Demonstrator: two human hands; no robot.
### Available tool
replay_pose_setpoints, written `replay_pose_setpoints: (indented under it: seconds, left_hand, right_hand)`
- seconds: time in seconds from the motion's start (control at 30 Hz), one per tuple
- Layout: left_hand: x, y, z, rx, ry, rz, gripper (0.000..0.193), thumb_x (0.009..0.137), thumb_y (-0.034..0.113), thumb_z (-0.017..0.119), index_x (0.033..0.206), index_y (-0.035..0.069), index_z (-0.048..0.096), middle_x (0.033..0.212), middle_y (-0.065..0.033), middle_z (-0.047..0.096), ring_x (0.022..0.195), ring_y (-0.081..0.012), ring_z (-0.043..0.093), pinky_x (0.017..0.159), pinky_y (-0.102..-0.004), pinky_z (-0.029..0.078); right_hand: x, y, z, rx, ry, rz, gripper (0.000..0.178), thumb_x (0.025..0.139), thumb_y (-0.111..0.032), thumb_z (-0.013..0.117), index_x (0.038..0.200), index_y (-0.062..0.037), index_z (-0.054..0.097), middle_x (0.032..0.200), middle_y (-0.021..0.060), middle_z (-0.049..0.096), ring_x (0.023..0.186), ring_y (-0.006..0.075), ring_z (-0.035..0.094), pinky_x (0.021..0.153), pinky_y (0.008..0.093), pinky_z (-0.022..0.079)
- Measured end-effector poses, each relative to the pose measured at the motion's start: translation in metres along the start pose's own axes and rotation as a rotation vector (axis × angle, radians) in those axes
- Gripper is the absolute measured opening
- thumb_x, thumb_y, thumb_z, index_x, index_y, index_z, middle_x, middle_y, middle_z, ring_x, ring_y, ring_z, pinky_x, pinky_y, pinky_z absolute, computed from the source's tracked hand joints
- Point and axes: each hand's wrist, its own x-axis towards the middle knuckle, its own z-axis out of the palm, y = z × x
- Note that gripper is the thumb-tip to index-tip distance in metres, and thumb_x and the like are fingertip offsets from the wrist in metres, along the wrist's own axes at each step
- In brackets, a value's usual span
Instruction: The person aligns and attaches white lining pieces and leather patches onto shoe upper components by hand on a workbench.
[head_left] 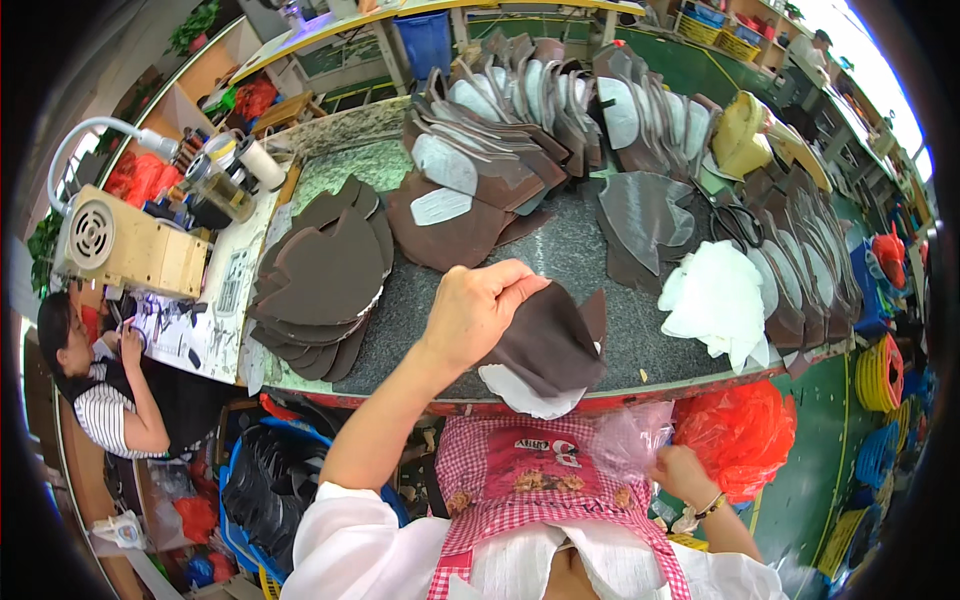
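Observation:
My left hand [478, 308] is closed in a pinch on the upper edge of a dark brown leather piece [550, 345] at the table's front edge. A white backing piece [530, 393] shows beneath that leather. Lower right, my right hand [686, 474] has its fingers curled against a clear plastic bag [632, 432]; what they hold is hidden. A stack of dark brown pieces [325, 270] lies left of my left hand. White sheet pieces [715, 300] are heaped to the right.
Overlapping leather pieces with pale patches [480, 150] cover the table's [540, 250] far side. Black scissors [735, 222] lie at the right. A red plastic bag [740, 430] hangs past the front edge. At the left are a beige machine [130, 240] and a seated person [105, 390].

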Motion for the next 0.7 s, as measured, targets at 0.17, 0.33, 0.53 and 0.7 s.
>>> replay_pose_setpoints:
  seconds: [0.17, 0.33, 0.53, 0.7]
  left_hand:
    - [0.001, 0.049, 0.009, 0.417, -0.221, 0.312, 0.019, 0.091, 0.028, 0.063, 0.080, 0.011, 0.060, 0.057, -0.0059, 0.059, 0.049, -0.0243, 0.063, 0.045, -0.0367, 0.047]
    - [-0.073, 0.094, 0.038, 0.472, -0.454, 0.591, 0.047, 0.079, 0.047, 0.069, 0.095, 0.003, 0.061, 0.060, -0.0014, 0.054, 0.052, -0.0174, 0.062, 0.049, -0.0278, 0.049]
    - [-0.119, -0.001, 0.004, -1.394, -0.282, -0.633, 0.096, 0.074, 0.076, 0.061, 0.134, 0.003, 0.045, 0.128, -0.0126, 0.058, 0.106, -0.0196, 0.061, 0.089, -0.0336, 0.051]
    - [-0.123, 0.022, 0.028, -1.313, 0.122, -0.658, 0.044, 0.087, 0.026, 0.074, 0.119, 0.002, 0.057, 0.120, -0.0154, 0.063, 0.106, -0.0229, 0.062, 0.091, -0.0365, 0.050]
  right_hand:
    - [0.015, -0.081, -0.100, 0.609, 0.147, 0.049, 0.034, 0.088, -0.029, 0.064, 0.108, -0.0018, 0.062, 0.107, 0.0142, 0.066, 0.090, 0.0307, 0.067, 0.078, 0.0392, 0.055]
    - [0.104, -0.149, -0.086, 2.442, -0.458, -0.068, 0.053, 0.102, -0.042, 0.040, 0.136, -0.0012, 0.045, 0.133, 0.0155, 0.056, 0.122, 0.0303, 0.054, 0.107, 0.0461, 0.041]
    - [0.094, -0.166, -0.090, 2.331, -0.407, -0.113, 0.046, 0.103, -0.028, 0.038, 0.139, 0.0003, 0.041, 0.138, 0.0168, 0.051, 0.125, 0.0283, 0.052, 0.108, 0.0443, 0.040]
    - [0.092, -0.156, -0.074, 2.147, -0.179, -0.160, 0.040, 0.102, -0.019, 0.044, 0.134, 0.0042, 0.045, 0.129, 0.0151, 0.058, 0.117, 0.0230, 0.057, 0.102, 0.0375, 0.045]
